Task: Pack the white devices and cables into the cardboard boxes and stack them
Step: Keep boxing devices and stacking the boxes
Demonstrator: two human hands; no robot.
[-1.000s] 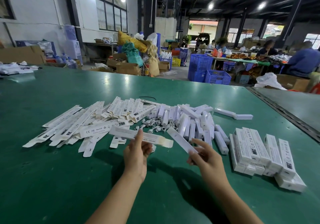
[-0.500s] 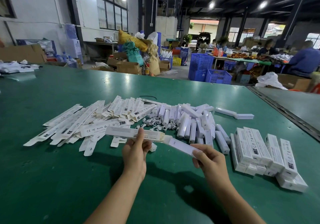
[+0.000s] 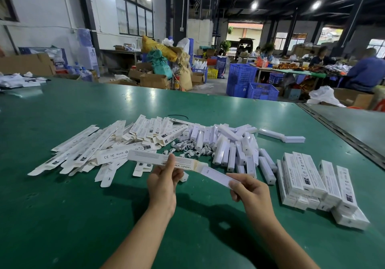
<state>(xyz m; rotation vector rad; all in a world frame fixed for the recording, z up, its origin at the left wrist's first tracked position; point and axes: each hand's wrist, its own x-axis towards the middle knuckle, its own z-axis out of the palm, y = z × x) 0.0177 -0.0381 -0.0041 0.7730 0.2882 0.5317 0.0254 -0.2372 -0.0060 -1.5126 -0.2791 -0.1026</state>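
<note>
Since a second ago the white device (image 3: 216, 177), pinched by the right hand (image 3: 251, 189), has reached the open end of the cardboard box (image 3: 150, 157), which the left hand (image 3: 163, 182) grips at centre frame. Only its tip sits at the box's mouth. Closed boxes (image 3: 312, 182) lie stacked at lower right.

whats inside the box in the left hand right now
Only the tip of the white device, pinched by the right hand, sits at the open end of the box gripped by the left hand; most of it sticks out. The cardboard hides whether a cable is already inside.
</note>
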